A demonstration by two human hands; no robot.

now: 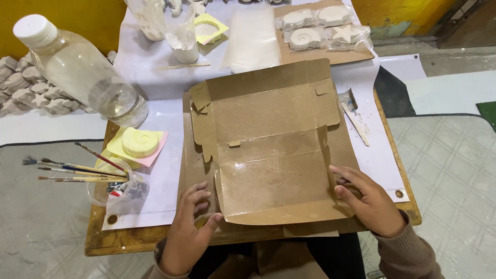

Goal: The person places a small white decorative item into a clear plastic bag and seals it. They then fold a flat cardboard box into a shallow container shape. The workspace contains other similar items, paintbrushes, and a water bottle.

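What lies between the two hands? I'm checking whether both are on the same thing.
The head view shows the flattened brown cardboard box spanning the gap: left hand at its left flap, right hand on its right edge.

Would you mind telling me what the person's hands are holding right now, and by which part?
Both hands are on the flattened brown cardboard box: the left hand at its lower left corner, the right hand at its right edge. Neither clearly grips it.

Small wooden table [98,243], grey tiled floor [454,170], yellow wall [77,15].
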